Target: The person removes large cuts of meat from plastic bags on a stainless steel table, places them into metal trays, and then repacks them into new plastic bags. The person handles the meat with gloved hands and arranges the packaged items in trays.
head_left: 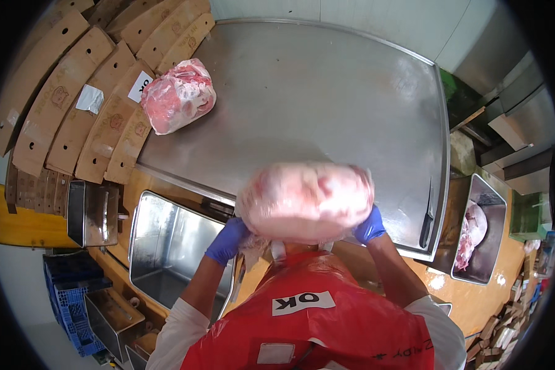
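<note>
A big pale pink cut of pork (305,200), slightly blurred, is held up at the near edge of the steel table (327,86). My left hand (227,240), in a blue glove, grips its left end. My right hand (369,227), gloved the same, grips the right end. The meat hides most of the fingers on both hands. Something thin and see-through hangs below the meat by my left hand. Another cut of pork (180,97) lies on the table's far left, against the cardboard boxes. A dark-handled knife (426,231) rests along the table's right edge.
Stacked cardboard boxes (61,102) line the left side. A deep metal bin (143,246) stands left of me, below the table edge. Another metal bin (499,231), with meat inside, stands at the right. Blue plastic crates (74,308) sit at the lower left.
</note>
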`<state>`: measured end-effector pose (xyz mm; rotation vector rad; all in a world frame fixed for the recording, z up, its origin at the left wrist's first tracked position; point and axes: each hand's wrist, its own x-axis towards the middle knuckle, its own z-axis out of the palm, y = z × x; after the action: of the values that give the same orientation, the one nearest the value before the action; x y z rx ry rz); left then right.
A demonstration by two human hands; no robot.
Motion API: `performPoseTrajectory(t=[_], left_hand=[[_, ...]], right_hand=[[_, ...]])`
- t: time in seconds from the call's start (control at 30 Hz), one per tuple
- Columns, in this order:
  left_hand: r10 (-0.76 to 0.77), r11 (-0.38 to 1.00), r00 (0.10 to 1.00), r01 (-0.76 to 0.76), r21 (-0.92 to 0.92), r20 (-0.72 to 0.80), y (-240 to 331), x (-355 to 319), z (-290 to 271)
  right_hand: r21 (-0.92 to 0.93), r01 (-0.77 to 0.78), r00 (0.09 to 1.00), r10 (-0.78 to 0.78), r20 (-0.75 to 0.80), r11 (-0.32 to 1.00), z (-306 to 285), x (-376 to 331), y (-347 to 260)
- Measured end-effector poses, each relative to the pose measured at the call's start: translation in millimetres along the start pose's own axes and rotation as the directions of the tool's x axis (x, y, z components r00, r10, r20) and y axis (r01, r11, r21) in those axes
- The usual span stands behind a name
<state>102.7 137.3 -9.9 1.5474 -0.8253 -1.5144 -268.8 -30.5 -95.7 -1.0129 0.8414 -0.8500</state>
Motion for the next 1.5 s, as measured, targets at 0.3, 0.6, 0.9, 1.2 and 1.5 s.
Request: performPoseTrajectory(t=[0.3,0.6,0.9,1.2,1.5], left_hand=[[0.262,0.921,0.947,-0.303,-0.244,-0.187,70,80,1],[0.103,0.984,0.945,-0.142,-0.106,-0.310,-8,89,-25],[0.256,0.824,0.923,-0.052,0.565,-0.289,-59,56,-48],[0.442,0.885,0.825,-0.338,0.321,-0.351,-15,105,-20],[0.241,0.853,0.960,-0.139,0.503,-0.143,-78,88,51]], right_hand=[[0.420,-0.298,0.876,0.420,-0.236,0.857,32,40,-103],[0.351,-0.231,0.841,0.368,-0.397,0.907,-6,-44,-103],[-0.190,-0.097,0.917,0.013,-0.400,0.977,-8,-13,-67],[-0.895,0.366,0.725,-0.681,0.104,0.253,-4,79,-91],[-0.878,0.425,0.809,-0.528,0.259,0.221,99,239,-114]])
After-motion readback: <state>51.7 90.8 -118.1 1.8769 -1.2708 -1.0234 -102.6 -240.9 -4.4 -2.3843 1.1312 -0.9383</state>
